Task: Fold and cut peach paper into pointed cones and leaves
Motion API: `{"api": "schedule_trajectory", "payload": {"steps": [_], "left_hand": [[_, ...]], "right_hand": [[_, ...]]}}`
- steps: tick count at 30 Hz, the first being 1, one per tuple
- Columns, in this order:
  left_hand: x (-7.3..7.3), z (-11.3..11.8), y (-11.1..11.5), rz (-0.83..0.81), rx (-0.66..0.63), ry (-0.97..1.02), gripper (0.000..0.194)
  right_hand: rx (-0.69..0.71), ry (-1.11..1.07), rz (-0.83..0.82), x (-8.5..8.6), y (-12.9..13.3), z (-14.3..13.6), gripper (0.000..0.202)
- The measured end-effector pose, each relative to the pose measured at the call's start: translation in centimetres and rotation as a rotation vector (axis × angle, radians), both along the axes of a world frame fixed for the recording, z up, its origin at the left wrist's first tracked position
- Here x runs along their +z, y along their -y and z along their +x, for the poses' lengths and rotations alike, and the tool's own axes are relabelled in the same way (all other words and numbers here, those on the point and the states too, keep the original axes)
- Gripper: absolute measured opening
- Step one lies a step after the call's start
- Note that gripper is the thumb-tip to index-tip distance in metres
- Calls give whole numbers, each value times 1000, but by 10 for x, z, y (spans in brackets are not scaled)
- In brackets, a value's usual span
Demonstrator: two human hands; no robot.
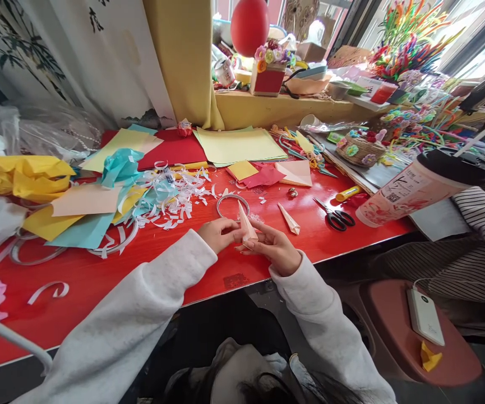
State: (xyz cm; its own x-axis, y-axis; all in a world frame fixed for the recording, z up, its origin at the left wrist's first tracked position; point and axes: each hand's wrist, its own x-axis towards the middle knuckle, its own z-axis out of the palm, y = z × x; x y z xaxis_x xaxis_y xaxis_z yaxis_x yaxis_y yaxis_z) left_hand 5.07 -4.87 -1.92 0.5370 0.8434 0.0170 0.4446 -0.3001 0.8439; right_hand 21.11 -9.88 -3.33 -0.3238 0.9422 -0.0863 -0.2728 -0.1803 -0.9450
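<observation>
And at centre frame, the left hand (pixel 220 233) and right hand (pixel 279 247) grip a folded paper cone (pixel 247 224); right of them, a second cone (pixel 289 219) lies on the desk (pixel 322 242).

And here come both sleeved forearms (pixel 156 289), slanting inward over the tabletop's (pixel 86 275) near edge: left hand (pixel 218 233), right hand (pixel 279 247) close together, fingers curled!

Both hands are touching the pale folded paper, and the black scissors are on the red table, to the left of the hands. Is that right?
Not quite: the head view shows the black scissors to the right of the hands. They are on the red table, and both the left hand and right hand touch the pale folded paper.
</observation>
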Motion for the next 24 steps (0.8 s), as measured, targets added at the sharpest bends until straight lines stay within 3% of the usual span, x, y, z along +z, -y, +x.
{"api": "schedule_trajectory", "payload": {"steps": [9,12,19,24], "left_hand": [[0,1,1,-283,67,230,25],[1,1,1,-295,105,214,28],[3,1,1,-330,80,209,27],[1,0,0,-237,60,171,26]], "right_hand": [[42,-19,25,0,0,0,68],[69,-24,13,2,1,0,73],[-33,32,15,-1,-2,-4,54],[-20,20,7,-1,-2,-2,55]]}}
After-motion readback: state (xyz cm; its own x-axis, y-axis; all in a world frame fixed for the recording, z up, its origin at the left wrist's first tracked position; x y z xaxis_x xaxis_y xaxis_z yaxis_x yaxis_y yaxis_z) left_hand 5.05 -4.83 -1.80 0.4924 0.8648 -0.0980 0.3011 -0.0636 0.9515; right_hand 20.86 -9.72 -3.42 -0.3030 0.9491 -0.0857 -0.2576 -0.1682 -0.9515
